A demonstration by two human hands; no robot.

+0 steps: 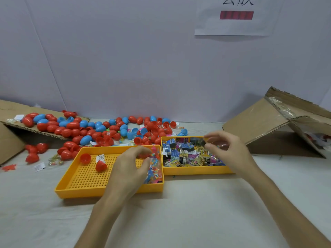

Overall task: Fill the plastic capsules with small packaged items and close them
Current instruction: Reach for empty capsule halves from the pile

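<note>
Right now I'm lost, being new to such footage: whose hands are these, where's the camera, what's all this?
No machine: a person's bare hands, filmed by one camera worn on their head, looking down. Two yellow trays sit on the table: the left tray holds two red capsule halves and colourful toys, the right tray small packets. Red and blue capsules are heaped behind. The right hand pinches a dark packet; the left hand is over the toys, its grip blurred.
</note>
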